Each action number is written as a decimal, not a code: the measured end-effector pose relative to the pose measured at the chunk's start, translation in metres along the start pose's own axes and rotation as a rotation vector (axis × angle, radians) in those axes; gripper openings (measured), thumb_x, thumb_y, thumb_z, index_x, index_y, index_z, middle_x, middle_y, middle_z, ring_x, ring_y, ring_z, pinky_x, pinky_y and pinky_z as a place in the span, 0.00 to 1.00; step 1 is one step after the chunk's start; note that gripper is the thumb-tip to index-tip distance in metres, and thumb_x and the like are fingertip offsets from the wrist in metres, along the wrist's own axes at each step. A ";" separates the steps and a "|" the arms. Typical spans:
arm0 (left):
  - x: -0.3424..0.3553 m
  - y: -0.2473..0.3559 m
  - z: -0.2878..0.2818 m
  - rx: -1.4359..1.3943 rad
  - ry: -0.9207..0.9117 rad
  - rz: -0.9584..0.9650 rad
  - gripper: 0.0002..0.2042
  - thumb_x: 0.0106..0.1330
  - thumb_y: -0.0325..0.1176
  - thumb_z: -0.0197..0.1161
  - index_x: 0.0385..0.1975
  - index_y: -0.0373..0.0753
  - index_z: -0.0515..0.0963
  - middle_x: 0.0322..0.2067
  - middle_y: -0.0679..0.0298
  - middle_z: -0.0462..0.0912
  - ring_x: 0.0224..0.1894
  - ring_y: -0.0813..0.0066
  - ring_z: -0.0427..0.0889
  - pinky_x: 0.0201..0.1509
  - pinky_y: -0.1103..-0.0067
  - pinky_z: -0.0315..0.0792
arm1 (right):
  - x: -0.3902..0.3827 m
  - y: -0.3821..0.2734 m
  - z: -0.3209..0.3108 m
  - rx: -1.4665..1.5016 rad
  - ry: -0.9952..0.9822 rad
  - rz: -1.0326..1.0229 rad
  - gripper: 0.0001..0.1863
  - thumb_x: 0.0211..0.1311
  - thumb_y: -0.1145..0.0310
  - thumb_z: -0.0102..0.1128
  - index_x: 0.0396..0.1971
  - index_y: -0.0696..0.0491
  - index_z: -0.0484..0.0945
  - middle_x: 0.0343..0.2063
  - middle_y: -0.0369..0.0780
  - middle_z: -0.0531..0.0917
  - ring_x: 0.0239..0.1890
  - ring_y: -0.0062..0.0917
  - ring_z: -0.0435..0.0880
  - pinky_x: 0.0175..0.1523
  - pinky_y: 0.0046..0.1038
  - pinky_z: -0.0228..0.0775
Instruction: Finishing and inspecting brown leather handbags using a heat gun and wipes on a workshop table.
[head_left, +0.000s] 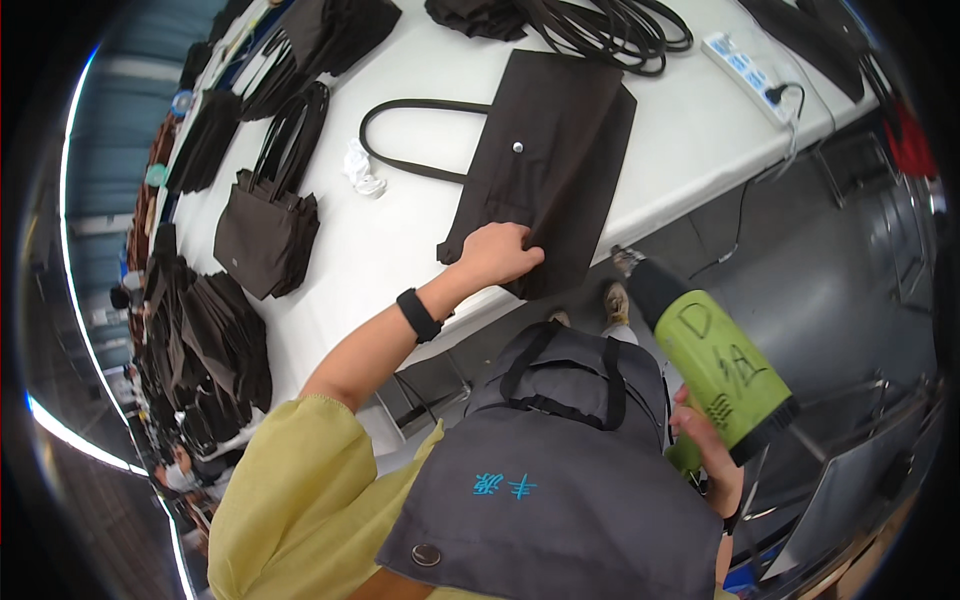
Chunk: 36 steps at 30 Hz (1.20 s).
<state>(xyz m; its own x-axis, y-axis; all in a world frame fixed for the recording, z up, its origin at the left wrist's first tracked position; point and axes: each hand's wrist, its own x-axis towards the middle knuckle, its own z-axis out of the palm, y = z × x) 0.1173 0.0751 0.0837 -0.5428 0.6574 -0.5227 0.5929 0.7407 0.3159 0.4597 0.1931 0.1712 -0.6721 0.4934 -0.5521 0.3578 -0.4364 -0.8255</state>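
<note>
Left hand [497,255] grips the dark bag [545,170] at its edge; right hand [712,450] holds the green tool [715,360], not yet applied. Finished bags [265,230] stacked nearby.

The room was brightly and evenly lit from overhead, with glare on the white table [690,130] and only soft shadows. Fisheye distortion bent straight edges, and the corners fell into black vignette.
</note>
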 end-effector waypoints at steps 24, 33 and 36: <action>0.031 -0.014 -0.017 -0.321 0.258 0.194 0.13 0.54 0.40 0.67 0.31 0.37 0.82 0.26 0.62 0.83 0.30 0.72 0.81 0.35 0.78 0.73 | -0.034 0.016 0.093 0.049 0.102 -0.110 0.09 0.55 0.72 0.59 0.36 0.59 0.75 0.29 0.37 0.78 0.25 0.19 0.77 0.28 0.21 0.71; 0.055 -0.032 -0.005 -0.829 0.083 0.076 0.06 0.54 0.32 0.67 0.29 0.38 0.81 0.22 0.68 0.79 0.24 0.81 0.75 0.28 0.82 0.68 | 0.019 -0.020 0.057 0.173 0.087 -0.055 0.15 0.54 0.70 0.62 0.40 0.60 0.74 0.30 0.39 0.79 0.24 0.20 0.78 0.25 0.22 0.72; 0.050 -0.030 -0.010 -0.981 -0.039 -0.045 0.03 0.57 0.31 0.65 0.30 0.44 0.79 0.22 0.74 0.76 0.23 0.84 0.72 0.28 0.84 0.65 | 0.034 -0.029 0.038 0.189 0.080 -0.103 0.16 0.54 0.70 0.62 0.41 0.60 0.74 0.30 0.39 0.79 0.24 0.20 0.78 0.25 0.21 0.72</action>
<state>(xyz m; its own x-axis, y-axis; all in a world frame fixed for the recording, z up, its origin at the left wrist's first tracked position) 0.0664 0.0874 0.0555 -0.5222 0.6336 -0.5708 -0.1944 0.5633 0.8031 0.4014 0.1942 0.1809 -0.6428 0.5972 -0.4797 0.1570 -0.5102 -0.8456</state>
